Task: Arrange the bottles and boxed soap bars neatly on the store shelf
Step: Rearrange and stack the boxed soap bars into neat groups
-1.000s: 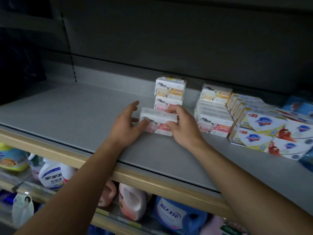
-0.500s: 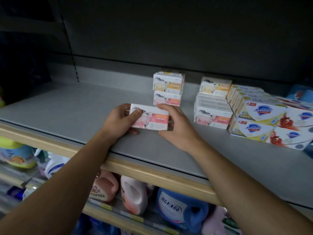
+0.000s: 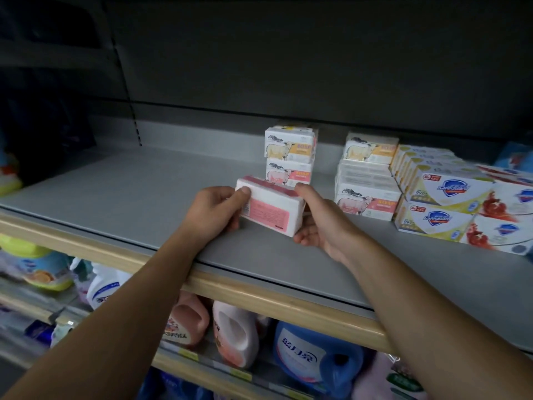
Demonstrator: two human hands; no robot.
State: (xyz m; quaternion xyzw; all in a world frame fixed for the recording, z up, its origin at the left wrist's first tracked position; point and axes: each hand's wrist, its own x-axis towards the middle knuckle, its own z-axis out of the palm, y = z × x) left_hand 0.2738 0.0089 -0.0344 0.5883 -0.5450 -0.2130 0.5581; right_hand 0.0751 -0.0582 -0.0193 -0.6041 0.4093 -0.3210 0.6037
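soap box (image 3: pixel 269 210) flipped back-up, held lengthwise

Held soap box (image 3: pixel 269 209) white, pink label; shelf (image 3: pixel 144 197) grey.

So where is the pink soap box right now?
The pink soap box is near the middle of the head view, held between the left hand and right hand, just above the grey shelf, in front of the two-box stack.
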